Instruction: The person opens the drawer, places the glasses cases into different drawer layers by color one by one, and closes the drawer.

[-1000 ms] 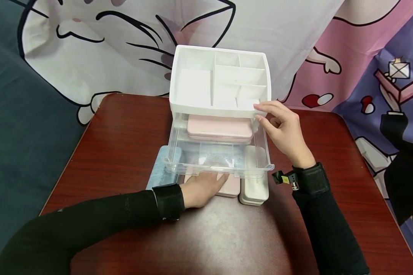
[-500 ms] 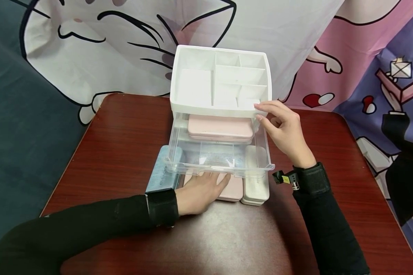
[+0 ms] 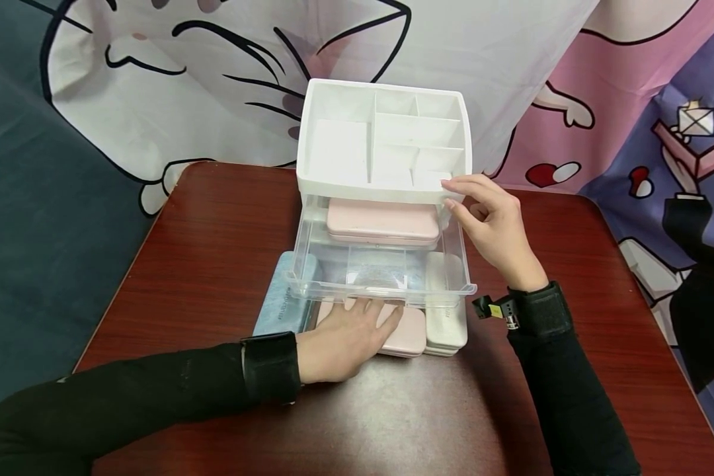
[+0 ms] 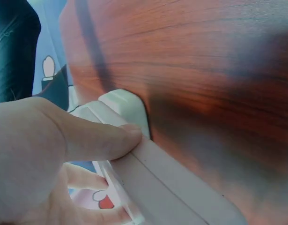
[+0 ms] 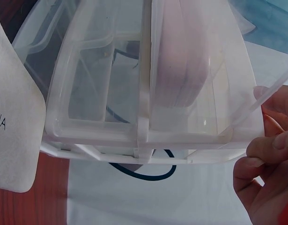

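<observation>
A white drawer organizer with a divided top tray stands at the table's back, its clear upper drawer pulled out. My right hand pinches the tray's front right corner between thumb and fingers. Inside that drawer lies a pink case. Lower down, in front of the drawer, my left hand grips a second pink case; in the left wrist view its thumb presses one long side and the fingers are on the opposite side. The drawer's front partly hides the fingertips.
A cream case sits right of the gripped pink case, and a light blue case lies to its left. Everything stands on a reddish-brown wooden table. A printed cloth hangs behind the organizer.
My left hand and the lower pink case have slid toward me, so more of the case shows beyond the drawer front. My right hand has stayed at the tray corner.
</observation>
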Tool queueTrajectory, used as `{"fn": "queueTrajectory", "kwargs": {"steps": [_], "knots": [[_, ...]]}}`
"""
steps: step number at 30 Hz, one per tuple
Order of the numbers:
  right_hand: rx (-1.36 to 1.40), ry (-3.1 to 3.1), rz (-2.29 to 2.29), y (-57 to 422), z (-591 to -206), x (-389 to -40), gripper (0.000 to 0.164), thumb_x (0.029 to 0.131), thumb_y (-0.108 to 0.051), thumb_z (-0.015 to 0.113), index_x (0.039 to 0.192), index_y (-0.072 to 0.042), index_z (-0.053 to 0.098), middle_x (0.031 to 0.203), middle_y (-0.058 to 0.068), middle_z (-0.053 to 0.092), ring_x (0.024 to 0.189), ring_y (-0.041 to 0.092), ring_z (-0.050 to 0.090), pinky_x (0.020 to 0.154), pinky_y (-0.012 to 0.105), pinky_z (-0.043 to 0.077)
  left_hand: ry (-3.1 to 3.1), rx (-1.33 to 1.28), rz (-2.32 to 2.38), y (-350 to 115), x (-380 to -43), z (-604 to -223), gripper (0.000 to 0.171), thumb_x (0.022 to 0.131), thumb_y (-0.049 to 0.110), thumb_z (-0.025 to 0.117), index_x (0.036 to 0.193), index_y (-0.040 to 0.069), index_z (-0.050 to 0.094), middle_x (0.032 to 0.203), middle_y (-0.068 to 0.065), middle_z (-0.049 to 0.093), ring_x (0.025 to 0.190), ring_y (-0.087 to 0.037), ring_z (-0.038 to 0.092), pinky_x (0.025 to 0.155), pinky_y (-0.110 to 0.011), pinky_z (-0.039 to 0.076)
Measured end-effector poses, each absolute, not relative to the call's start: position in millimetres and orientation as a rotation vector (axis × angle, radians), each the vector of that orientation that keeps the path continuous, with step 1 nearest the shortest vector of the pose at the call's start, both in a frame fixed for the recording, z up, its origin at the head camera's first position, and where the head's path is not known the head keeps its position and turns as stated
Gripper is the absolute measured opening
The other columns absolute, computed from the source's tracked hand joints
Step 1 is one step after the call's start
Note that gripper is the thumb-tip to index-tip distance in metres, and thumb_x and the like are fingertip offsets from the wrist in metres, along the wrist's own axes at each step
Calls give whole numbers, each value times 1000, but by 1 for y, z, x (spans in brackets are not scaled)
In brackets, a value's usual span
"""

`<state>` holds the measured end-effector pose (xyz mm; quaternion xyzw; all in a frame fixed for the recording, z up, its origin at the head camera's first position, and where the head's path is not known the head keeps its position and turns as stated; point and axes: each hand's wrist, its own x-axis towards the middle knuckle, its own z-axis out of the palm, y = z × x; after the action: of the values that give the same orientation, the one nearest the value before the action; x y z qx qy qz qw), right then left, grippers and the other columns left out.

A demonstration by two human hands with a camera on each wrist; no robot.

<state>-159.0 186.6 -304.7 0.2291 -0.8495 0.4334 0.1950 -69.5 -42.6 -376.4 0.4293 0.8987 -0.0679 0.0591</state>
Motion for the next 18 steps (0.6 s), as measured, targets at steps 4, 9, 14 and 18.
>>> {"fn": "queueTrajectory", "kwargs": {"steps": [4,9,14,18], "knots": [[642,-2380,1217,186,-304,-159,27,89,4,63,115,2,68,111,20,64,53,3,26,52,19,27,2726,1303,-197,-43,-68,-370,83,81,21,70,151,14,29,139,-14,45,118,-31,53,70,-47,55],[635,-2391,1211,186,-303,-158,28,89,4,63,116,2,68,111,18,64,52,3,27,52,19,28,2701,1303,-166,-44,-66,-363,84,80,21,71,151,14,28,138,-12,46,119,-30,53,71,-48,54],[625,-2403,1203,186,-302,-158,29,88,3,64,117,1,68,111,16,65,52,4,26,51,19,27,2683,1327,-156,-45,-60,-357,86,77,21,73,150,15,29,136,-10,46,121,-29,51,77,-49,51],[630,-2394,1209,186,-303,-158,28,88,4,64,116,1,68,111,17,65,52,3,27,51,19,27,2677,1346,-155,-45,-56,-353,86,77,22,73,150,15,30,133,-9,47,119,-28,52,83,-51,49]]}}
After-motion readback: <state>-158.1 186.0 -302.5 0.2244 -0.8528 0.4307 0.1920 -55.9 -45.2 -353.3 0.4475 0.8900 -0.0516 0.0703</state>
